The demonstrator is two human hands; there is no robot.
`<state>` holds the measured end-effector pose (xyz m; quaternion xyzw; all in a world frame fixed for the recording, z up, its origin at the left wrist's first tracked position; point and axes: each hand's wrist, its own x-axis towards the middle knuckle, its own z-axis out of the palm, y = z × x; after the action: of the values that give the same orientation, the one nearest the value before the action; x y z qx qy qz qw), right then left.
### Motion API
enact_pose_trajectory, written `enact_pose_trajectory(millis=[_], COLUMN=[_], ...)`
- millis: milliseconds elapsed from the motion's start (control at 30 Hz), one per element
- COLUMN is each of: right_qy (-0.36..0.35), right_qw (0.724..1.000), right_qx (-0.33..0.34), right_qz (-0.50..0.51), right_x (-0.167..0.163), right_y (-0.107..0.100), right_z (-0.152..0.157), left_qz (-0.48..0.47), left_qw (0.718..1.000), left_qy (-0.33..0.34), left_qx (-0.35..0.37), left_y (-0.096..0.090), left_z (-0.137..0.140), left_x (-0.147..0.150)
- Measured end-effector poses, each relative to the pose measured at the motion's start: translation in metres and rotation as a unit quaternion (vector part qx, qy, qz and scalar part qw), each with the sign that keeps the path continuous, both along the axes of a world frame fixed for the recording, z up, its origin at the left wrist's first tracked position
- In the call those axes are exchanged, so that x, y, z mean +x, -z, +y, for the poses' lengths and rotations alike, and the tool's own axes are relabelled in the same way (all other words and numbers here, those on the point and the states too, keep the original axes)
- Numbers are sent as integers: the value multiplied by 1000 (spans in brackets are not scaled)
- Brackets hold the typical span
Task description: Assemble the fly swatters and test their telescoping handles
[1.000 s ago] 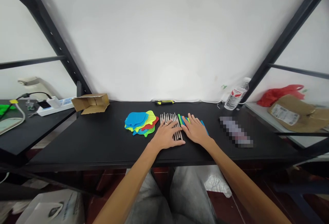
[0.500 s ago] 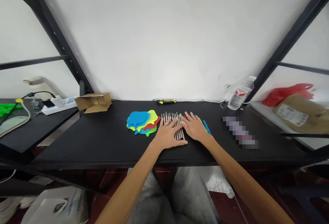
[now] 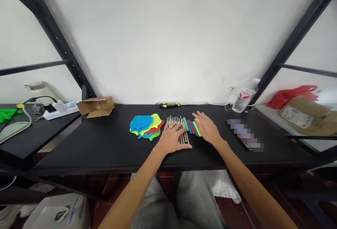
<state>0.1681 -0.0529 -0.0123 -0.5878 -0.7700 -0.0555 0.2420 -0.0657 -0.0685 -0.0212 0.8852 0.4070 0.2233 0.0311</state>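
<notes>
My left hand [image 3: 170, 138] lies open, fingers spread, on a row of slim metal rods [image 3: 181, 138] on the black table. Just right of the rods, coloured stick-like handles [image 3: 191, 127] in green, blue, red and yellow lie side by side. My right hand [image 3: 206, 128] rests on its edge along the right side of these handles, fingers stretched out, and it may hide more of them. To the left of my left hand sits a loose pile of flat mesh fly swatter heads [image 3: 144, 125] in blue, yellow, red and green.
An open cardboard box [image 3: 97, 108] stands at the back left, near a white power strip [image 3: 63, 110]. A yellow-black utility knife [image 3: 170, 105] lies by the wall. On the right are a water bottle [image 3: 244, 97] and a dark pixelated object [image 3: 243, 134]. Black frame posts flank the table.
My right hand has shifted from on top of the coloured handles to their right side, exposing them in a closer row beside the rods. My left hand stays on the rods.
</notes>
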Motion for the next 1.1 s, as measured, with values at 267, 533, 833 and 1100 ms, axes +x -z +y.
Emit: enact_pose_trajectory(millis=[267, 533, 833, 1100], right_qy=[22, -22, -91, -174], right_qw=[997, 995, 988, 977], right_qx=[-48, -46, 21, -33], right_qz=[-63, -87, -119, -116], right_x=[42, 18, 4, 4], right_y=[27, 21, 7, 11], right_z=[-20, -3, -5, 2], left_qz=[-17, -14, -9, 10], left_qw=[1000, 1000, 1000, 1000], left_qy=[5, 9, 6, 14], left_qx=[7, 16, 15, -23], left_y=[-2, -4, -3, 1], left_z=[0, -1, -1, 4], left_x=[1, 1, 0, 1])
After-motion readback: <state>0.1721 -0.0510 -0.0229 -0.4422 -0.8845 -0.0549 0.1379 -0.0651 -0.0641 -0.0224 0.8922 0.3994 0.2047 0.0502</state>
